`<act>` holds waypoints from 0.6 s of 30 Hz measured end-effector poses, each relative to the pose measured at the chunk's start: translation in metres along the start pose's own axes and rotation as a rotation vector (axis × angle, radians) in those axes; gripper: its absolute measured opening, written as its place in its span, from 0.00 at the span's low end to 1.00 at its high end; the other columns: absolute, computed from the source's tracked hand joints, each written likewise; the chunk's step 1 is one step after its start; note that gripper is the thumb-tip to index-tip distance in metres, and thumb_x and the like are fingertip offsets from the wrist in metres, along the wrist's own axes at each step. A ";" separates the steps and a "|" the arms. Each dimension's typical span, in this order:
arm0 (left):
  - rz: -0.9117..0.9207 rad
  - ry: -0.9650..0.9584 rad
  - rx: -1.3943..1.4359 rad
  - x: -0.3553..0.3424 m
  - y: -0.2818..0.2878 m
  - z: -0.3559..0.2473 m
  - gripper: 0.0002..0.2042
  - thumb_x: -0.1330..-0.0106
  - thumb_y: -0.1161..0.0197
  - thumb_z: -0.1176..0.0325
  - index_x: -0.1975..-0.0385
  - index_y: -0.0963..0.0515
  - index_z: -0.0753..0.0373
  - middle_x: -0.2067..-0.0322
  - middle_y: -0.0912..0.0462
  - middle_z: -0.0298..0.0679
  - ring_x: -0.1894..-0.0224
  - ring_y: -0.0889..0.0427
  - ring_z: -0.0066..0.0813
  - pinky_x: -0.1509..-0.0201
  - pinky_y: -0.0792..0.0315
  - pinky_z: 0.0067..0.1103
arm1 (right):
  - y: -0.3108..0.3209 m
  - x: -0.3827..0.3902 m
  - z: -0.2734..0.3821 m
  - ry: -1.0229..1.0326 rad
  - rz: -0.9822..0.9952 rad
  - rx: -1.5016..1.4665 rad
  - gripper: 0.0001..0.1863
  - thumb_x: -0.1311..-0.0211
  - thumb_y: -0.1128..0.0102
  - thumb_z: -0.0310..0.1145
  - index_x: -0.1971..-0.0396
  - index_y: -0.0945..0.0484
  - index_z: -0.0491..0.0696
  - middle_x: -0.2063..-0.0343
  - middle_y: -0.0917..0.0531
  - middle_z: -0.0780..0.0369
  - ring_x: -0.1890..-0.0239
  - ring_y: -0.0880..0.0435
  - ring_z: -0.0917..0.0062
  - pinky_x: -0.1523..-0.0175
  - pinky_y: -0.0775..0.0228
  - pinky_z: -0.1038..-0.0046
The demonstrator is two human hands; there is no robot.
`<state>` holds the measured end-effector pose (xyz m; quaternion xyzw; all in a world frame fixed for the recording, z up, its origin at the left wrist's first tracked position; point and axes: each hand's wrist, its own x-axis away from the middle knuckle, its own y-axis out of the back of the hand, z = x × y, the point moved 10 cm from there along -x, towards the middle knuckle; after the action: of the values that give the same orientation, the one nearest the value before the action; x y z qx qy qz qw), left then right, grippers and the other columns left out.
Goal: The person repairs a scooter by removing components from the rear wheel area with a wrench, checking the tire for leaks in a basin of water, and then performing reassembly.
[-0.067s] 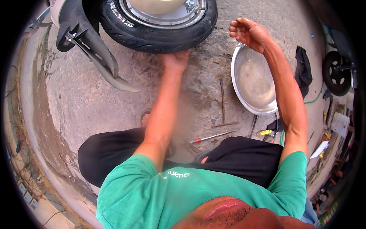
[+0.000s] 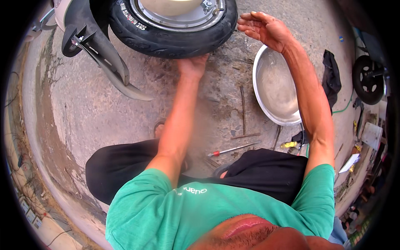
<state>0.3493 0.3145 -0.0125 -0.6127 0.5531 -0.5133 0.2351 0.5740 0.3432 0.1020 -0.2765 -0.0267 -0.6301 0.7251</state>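
A black tyre (image 2: 175,46) on a silvery wheel rim (image 2: 187,26) stands at the top of the view, beside a grey plastic mudguard (image 2: 109,62). My left hand (image 2: 193,66) reaches under the tyre's near edge, palm against it; the tyre hides its fingers. Just right of the tyre, my right hand (image 2: 266,30) is raised, fingers stretched out and slightly cupped, holding nothing I can see. It looks wet and is apart from the tyre. Below it, partly covered by my right forearm, a round metal basin (image 2: 273,85) holds cloudy water.
On the concrete ground between my knees and the basin lie a T-handled tool (image 2: 243,112) and a screwdriver (image 2: 233,149) with a red-and-clear handle. A yellow-handled tool (image 2: 288,144) is near my right knee. Farther right are a dark cloth (image 2: 330,77) and another wheel (image 2: 368,80).
My right hand has moved left, from above the basin's far rim to close beside the tyre. My left hand, the tyre and the basin stay where they were.
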 end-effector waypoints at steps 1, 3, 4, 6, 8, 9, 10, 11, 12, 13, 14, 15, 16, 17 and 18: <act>-0.024 0.000 -0.019 0.001 -0.001 0.002 0.24 0.32 0.49 0.43 0.46 0.25 0.53 0.48 0.20 0.35 0.48 0.21 0.35 0.50 0.24 0.33 | -0.014 -0.009 0.006 0.058 -0.017 -0.015 0.23 0.31 0.48 0.42 0.45 0.24 0.40 0.53 0.18 0.51 0.53 0.16 0.67 0.48 0.24 0.69; -0.041 -0.004 -0.010 0.003 -0.001 0.001 0.23 0.34 0.46 0.44 0.48 0.24 0.53 0.49 0.19 0.35 0.47 0.21 0.35 0.47 0.26 0.34 | -0.046 -0.024 0.018 0.172 -0.040 -0.045 0.23 0.28 0.51 0.38 0.41 0.28 0.37 0.52 0.17 0.51 0.53 0.16 0.66 0.48 0.22 0.69; -0.047 -0.003 -0.002 0.002 -0.002 0.001 0.23 0.35 0.45 0.45 0.48 0.23 0.53 0.49 0.19 0.35 0.47 0.22 0.35 0.45 0.28 0.35 | -0.042 -0.032 0.016 0.136 -0.022 0.005 0.20 0.31 0.48 0.36 0.46 0.25 0.38 0.57 0.17 0.53 0.58 0.16 0.67 0.52 0.23 0.70; -0.019 -0.012 -0.016 0.004 -0.003 -0.004 0.23 0.35 0.45 0.44 0.49 0.23 0.54 0.49 0.19 0.35 0.47 0.22 0.35 0.45 0.28 0.36 | -0.055 -0.039 0.015 0.051 0.023 0.104 0.14 0.37 0.43 0.33 0.56 0.21 0.40 0.69 0.16 0.57 0.68 0.17 0.70 0.61 0.24 0.70; -0.003 -0.010 -0.020 0.005 -0.005 -0.005 0.23 0.34 0.46 0.44 0.49 0.24 0.53 0.50 0.19 0.35 0.48 0.21 0.34 0.47 0.27 0.35 | -0.038 -0.031 0.029 0.180 -0.173 0.286 0.17 0.33 0.46 0.35 0.51 0.24 0.39 0.68 0.17 0.60 0.68 0.19 0.75 0.62 0.25 0.73; 0.000 -0.004 -0.017 0.006 -0.007 -0.004 0.22 0.33 0.47 0.45 0.48 0.24 0.53 0.50 0.19 0.34 0.49 0.21 0.33 0.48 0.26 0.34 | -0.034 -0.028 0.036 0.235 -0.207 0.398 0.18 0.34 0.46 0.35 0.50 0.24 0.38 0.68 0.17 0.60 0.69 0.19 0.74 0.62 0.24 0.73; 0.003 0.003 -0.015 0.006 -0.008 -0.003 0.22 0.32 0.48 0.45 0.48 0.25 0.52 0.50 0.19 0.33 0.49 0.21 0.32 0.50 0.25 0.32 | -0.033 -0.025 0.043 0.289 -0.240 0.509 0.19 0.35 0.45 0.34 0.50 0.25 0.38 0.68 0.17 0.60 0.69 0.19 0.74 0.62 0.24 0.74; 0.010 -0.001 -0.011 0.006 -0.007 -0.003 0.22 0.32 0.48 0.45 0.48 0.25 0.52 0.50 0.19 0.33 0.50 0.21 0.32 0.51 0.24 0.32 | -0.043 -0.024 0.041 0.254 -0.181 0.659 0.21 0.35 0.46 0.36 0.46 0.26 0.40 0.58 0.18 0.55 0.60 0.17 0.68 0.54 0.23 0.68; 0.016 -0.004 -0.007 0.007 -0.006 -0.003 0.21 0.32 0.48 0.45 0.49 0.25 0.52 0.50 0.19 0.33 0.50 0.21 0.32 0.51 0.24 0.31 | -0.049 -0.023 0.040 0.272 -0.195 0.805 0.22 0.35 0.46 0.36 0.45 0.25 0.40 0.54 0.18 0.53 0.57 0.17 0.67 0.51 0.24 0.68; 0.023 -0.007 -0.003 0.007 -0.004 -0.004 0.21 0.32 0.48 0.45 0.49 0.25 0.52 0.50 0.19 0.32 0.50 0.21 0.31 0.52 0.24 0.31 | -0.056 -0.022 0.035 0.289 -0.208 0.951 0.22 0.34 0.46 0.37 0.44 0.25 0.41 0.51 0.19 0.52 0.54 0.17 0.66 0.47 0.25 0.68; 0.029 -0.007 0.005 0.005 -0.006 -0.003 0.21 0.33 0.46 0.46 0.49 0.24 0.53 0.50 0.19 0.33 0.49 0.21 0.33 0.50 0.25 0.33 | -0.058 -0.021 0.033 0.307 -0.230 1.104 0.23 0.34 0.47 0.37 0.43 0.24 0.41 0.47 0.19 0.51 0.52 0.17 0.65 0.44 0.26 0.68; 0.036 -0.006 0.012 0.004 -0.008 -0.002 0.22 0.34 0.45 0.46 0.49 0.23 0.54 0.50 0.19 0.34 0.48 0.21 0.34 0.48 0.26 0.35 | -0.056 -0.024 0.034 0.415 -0.251 1.103 0.23 0.38 0.44 0.37 0.45 0.21 0.45 0.48 0.19 0.53 0.53 0.16 0.67 0.45 0.27 0.69; 0.042 -0.005 0.020 0.002 -0.009 0.000 0.22 0.35 0.43 0.47 0.49 0.23 0.54 0.49 0.19 0.35 0.47 0.22 0.36 0.46 0.27 0.36 | -0.052 -0.022 0.035 0.455 -0.266 1.129 0.22 0.38 0.44 0.37 0.45 0.21 0.44 0.49 0.19 0.53 0.53 0.16 0.68 0.45 0.27 0.69; 0.034 -0.010 0.012 0.003 -0.011 -0.001 0.21 0.34 0.44 0.47 0.49 0.23 0.54 0.50 0.19 0.34 0.48 0.21 0.34 0.48 0.26 0.34 | -0.054 -0.019 0.034 0.494 -0.273 1.152 0.22 0.38 0.44 0.36 0.45 0.22 0.44 0.50 0.18 0.53 0.54 0.16 0.68 0.46 0.26 0.69; 0.026 -0.014 0.004 0.004 -0.013 -0.002 0.20 0.33 0.45 0.47 0.49 0.24 0.53 0.50 0.19 0.33 0.49 0.21 0.32 0.50 0.25 0.31 | -0.056 -0.017 0.035 0.533 -0.281 1.174 0.22 0.38 0.44 0.36 0.45 0.22 0.44 0.51 0.18 0.54 0.54 0.16 0.68 0.46 0.26 0.69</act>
<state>0.3525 0.3145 0.0006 -0.6086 0.5582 -0.5071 0.2466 0.5293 0.3704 0.1453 0.3363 -0.2213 -0.6463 0.6482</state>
